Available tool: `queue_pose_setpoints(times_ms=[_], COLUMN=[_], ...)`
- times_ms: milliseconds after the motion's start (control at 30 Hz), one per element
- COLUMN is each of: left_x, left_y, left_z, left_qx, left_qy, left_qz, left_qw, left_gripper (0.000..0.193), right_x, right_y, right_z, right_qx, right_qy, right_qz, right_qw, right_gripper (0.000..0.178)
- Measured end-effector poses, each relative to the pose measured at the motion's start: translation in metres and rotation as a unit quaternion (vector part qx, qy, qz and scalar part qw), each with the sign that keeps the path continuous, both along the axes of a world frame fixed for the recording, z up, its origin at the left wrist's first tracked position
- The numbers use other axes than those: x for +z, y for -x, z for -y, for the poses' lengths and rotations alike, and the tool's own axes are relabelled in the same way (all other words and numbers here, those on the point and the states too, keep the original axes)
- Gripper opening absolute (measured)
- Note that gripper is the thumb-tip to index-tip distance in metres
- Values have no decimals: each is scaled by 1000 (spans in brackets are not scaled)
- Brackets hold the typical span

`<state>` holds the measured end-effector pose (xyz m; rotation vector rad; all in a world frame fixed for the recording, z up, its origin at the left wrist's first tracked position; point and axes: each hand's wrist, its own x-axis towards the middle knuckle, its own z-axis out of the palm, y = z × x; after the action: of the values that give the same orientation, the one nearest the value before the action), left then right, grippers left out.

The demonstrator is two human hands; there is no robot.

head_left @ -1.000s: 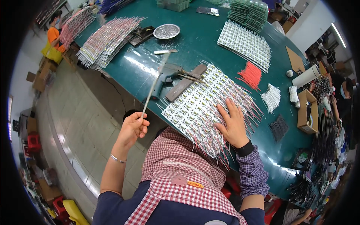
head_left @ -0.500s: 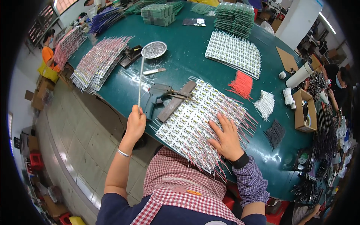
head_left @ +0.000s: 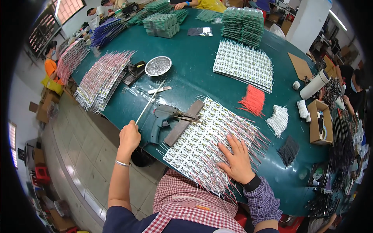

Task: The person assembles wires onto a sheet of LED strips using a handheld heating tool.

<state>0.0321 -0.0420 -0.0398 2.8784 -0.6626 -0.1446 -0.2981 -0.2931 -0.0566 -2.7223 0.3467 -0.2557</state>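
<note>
My left hand (head_left: pixel 129 138) is closed around the lower end of a long, thin pale rod (head_left: pixel 149 104), just beyond the table's near edge. The rod slants up to the right. Its far end lies over a white-handled blade (head_left: pixel 159 90). Fingers spread, my right hand (head_left: pixel 236 162) rests flat on a white circuit board panel (head_left: pixel 200 134), whose right part bristles with thin red and white wires. A teal gun-shaped tool (head_left: pixel 158 121), perhaps a soldering gun, lies left of the panel. Its metal tip crosses a dark bar (head_left: pixel 184 123) placed along the panel's left edge.
A metal bowl (head_left: pixel 158 66) of silvery bits stands farther back. Wired panels (head_left: pixel 105 79) are stacked at left, bare white panels (head_left: pixel 244 64) at back right. Bundles of red wires (head_left: pixel 253 100), white wires (head_left: pixel 278 120) and black wires (head_left: pixel 288 150) lie right, near a cardboard box (head_left: pixel 321 123).
My left hand has come lower and left, drawing the rod's far end away from the bowl. My right hand stays on the panel. The whole view has shifted slightly.
</note>
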Motion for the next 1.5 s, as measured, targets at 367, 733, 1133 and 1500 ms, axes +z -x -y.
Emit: queue_pose_setpoints(times_ms=[367,733,1133,1500], left_x=[-21,-14,-23,-19], left_y=[35,57,29,21], left_z=[19,34,43,49], left_qx=[54,42,28,42], left_qy=[279,283,286,303], left_qz=[-12,-3,-3,4], left_qw=[959,958,958,952], left_gripper=[23,40,44,40], right_x=[2,0,3,2], right_y=[-3,3,-4,3], right_z=[1,0,3,-2], right_qx=[6,2,1,3], right_qy=[-11,-6,-10,-9], right_qz=[-10,-11,-8,-8], right_qw=[1000,1000,1000,1000], right_gripper=[66,68,66,67])
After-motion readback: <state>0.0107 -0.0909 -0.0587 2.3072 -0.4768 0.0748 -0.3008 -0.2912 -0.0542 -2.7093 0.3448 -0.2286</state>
